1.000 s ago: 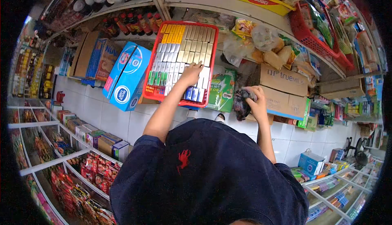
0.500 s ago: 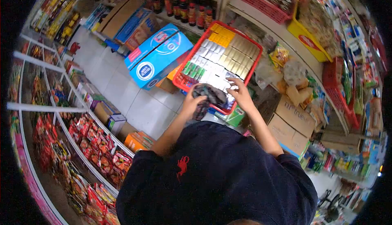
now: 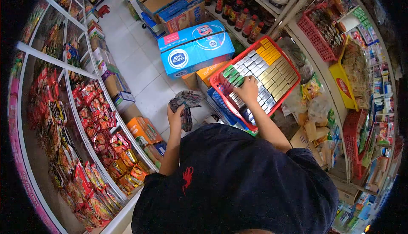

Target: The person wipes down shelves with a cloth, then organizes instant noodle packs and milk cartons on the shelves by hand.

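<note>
My left hand [image 3: 175, 117] is closed on a crumpled dark patterned cloth [image 3: 186, 100], which hangs over the tiled floor, to the left of a red plastic basket [image 3: 292, 90]. My right hand [image 3: 248, 90] reaches into that basket, its fingers over the small packs near the green ones [image 3: 232, 75]; the fingertips are partly hidden and I see nothing held. Rows of small box-like packs fill much of the basket: silver packs [image 3: 254, 62], yellow packs [image 3: 268, 51] and gold packs [image 3: 284, 72]. A dark patch shows in the basket under my right wrist.
A blue Dutch Lady carton [image 3: 197, 49] stands beside the basket, with open cardboard boxes [image 3: 170, 0] behind. Sauce bottles [image 3: 238, 11] line a low shelf. On the left are racks of red snack packets [image 3: 91, 111]. A yellow tub [image 3: 343, 81] and plastic bags [image 3: 318, 108] are at right.
My left hand has drawn the cloth out from over the basket to the left. My right hand has shifted to the packs near the green ones. The view has turned leftward.
</note>
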The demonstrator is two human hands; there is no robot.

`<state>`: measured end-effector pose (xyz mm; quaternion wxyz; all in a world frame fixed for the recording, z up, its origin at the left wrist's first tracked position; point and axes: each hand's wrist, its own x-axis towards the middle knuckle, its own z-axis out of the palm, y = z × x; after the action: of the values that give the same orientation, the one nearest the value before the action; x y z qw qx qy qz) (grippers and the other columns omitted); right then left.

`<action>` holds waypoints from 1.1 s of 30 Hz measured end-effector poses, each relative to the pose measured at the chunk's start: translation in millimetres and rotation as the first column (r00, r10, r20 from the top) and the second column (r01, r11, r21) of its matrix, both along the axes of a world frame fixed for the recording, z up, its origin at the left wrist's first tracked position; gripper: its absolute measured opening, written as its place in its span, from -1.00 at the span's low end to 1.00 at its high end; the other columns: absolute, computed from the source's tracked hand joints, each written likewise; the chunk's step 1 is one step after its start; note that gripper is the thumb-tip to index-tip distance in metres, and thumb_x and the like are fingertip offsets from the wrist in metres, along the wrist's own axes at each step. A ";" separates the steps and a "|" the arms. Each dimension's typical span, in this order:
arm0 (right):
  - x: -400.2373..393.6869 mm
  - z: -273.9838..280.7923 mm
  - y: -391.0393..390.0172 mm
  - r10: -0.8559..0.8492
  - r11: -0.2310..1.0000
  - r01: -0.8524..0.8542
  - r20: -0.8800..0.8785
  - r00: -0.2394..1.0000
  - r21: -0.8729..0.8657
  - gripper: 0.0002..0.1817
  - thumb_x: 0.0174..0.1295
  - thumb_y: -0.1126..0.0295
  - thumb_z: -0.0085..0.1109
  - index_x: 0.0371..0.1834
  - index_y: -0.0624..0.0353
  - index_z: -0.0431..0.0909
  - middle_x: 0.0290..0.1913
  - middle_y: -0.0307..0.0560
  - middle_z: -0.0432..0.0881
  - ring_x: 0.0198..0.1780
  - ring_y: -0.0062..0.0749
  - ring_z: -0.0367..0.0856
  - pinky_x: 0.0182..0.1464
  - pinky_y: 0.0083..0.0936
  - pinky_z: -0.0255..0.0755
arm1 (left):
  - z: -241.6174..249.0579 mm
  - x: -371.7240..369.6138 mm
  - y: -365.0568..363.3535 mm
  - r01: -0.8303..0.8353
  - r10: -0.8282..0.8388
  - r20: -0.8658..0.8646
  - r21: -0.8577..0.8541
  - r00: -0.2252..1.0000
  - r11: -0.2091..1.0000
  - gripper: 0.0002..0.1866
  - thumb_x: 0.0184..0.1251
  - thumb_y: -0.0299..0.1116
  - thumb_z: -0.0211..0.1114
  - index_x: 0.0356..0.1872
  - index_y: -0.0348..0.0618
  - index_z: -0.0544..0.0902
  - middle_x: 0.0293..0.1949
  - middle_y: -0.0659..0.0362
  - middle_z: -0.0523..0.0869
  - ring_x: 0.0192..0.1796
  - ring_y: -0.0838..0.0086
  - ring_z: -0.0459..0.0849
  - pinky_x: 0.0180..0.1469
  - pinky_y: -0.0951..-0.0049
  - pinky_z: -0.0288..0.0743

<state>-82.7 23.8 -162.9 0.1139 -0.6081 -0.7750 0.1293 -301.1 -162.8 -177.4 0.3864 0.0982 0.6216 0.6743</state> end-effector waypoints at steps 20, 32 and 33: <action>111.8 128.8 -49.0 -0.088 0.996 -0.055 -0.955 -0.282 -0.076 -0.37 0.28 -0.15 -0.41 0.21 0.09 0.17 0.22 -0.03 0.28 0.23 -0.29 0.24 0.20 -0.35 0.17 | 161.9 209.9 126.2 0.926 -0.355 -0.910 0.073 0.213 0.369 -0.48 -0.07 -0.24 0.24 0.01 -0.09 0.42 0.12 -0.07 0.22 0.20 0.09 0.21 0.23 0.24 0.06; 189.4 146.8 -106.8 0.020 0.935 0.344 -0.957 -0.291 -0.085 -0.31 0.29 -0.15 -0.46 0.24 0.19 0.16 0.24 0.03 0.26 0.25 -0.26 0.23 0.28 -0.41 0.07 | 141.5 296.5 93.3 0.980 -0.337 -0.929 0.095 0.151 0.178 -0.61 0.04 -0.08 0.27 -0.20 -0.09 0.47 -0.09 -0.06 0.38 -0.02 0.06 0.41 -0.01 0.20 0.30; 191.3 148.9 -112.8 -0.002 0.925 0.365 -0.961 -0.275 -0.106 -0.33 0.29 -0.13 -0.44 0.25 0.18 0.15 0.24 0.03 0.26 0.24 -0.27 0.23 0.27 -0.41 0.10 | 143.6 298.8 93.3 0.983 -0.366 -0.918 0.105 0.154 0.150 -0.62 0.05 -0.10 0.26 -0.19 -0.10 0.47 -0.08 -0.06 0.38 -0.03 0.05 0.42 -0.02 0.20 0.31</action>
<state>108.6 -89.0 -14.1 0.7649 -0.3650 -0.2891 0.4452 -2.2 -69.5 -33.7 0.3189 0.8029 0.2383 0.4437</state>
